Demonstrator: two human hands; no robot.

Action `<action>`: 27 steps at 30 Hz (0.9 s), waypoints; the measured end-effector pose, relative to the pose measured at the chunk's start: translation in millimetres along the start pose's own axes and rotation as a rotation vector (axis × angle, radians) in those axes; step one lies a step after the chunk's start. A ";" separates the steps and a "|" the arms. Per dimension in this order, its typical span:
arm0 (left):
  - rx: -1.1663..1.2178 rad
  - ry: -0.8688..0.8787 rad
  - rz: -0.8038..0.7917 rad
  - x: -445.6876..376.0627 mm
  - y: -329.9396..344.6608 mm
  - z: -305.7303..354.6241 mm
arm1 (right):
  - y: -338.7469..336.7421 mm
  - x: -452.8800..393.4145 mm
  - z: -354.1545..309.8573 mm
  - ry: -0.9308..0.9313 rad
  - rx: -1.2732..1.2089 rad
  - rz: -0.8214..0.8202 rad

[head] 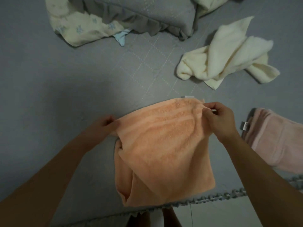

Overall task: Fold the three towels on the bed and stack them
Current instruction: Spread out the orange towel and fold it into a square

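Grey quilted bed cover [82,79] fills the head view, its trimmed edge running along the bottom of the frame.

Head view: I see the orange towel [164,153] at lower centre, doubled, with its far edge raised off the cover. The left hand [106,124] is closed around the left corner. The right hand [219,118] pinches the right corner between thumb and fingertips, beside a small white tag.

The cream towel [229,54] lies crumpled at upper right. The pink towel [275,141] lies folded at the right edge.

Risks, as I judge them:
- The left side shows a loose inner layer. If the corners are not matched, the fold will set crooked.
- The near edge lies close to the bed edge. A pull toward the body could drag it off.
- A pinch grip may slip on thick pile.
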State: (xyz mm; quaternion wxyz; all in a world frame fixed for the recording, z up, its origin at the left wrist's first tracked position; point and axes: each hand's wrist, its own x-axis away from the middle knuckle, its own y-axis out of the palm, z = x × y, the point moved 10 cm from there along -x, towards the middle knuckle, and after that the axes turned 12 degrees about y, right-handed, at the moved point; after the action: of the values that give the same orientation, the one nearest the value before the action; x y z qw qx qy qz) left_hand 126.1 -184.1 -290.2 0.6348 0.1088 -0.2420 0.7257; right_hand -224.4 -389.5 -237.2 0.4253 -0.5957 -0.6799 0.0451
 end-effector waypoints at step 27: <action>0.005 -0.282 0.281 181.0 112.5 -95.1 | -2.6 118.9 221.6 0.351 0.208 -0.172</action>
State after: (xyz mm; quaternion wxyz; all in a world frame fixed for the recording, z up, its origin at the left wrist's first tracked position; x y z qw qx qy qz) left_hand -0.1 10.9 -311.7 0.4866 0.1763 -0.3394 0.7855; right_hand -358.0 -190.6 -313.9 0.5986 -0.4870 -0.6355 -0.0260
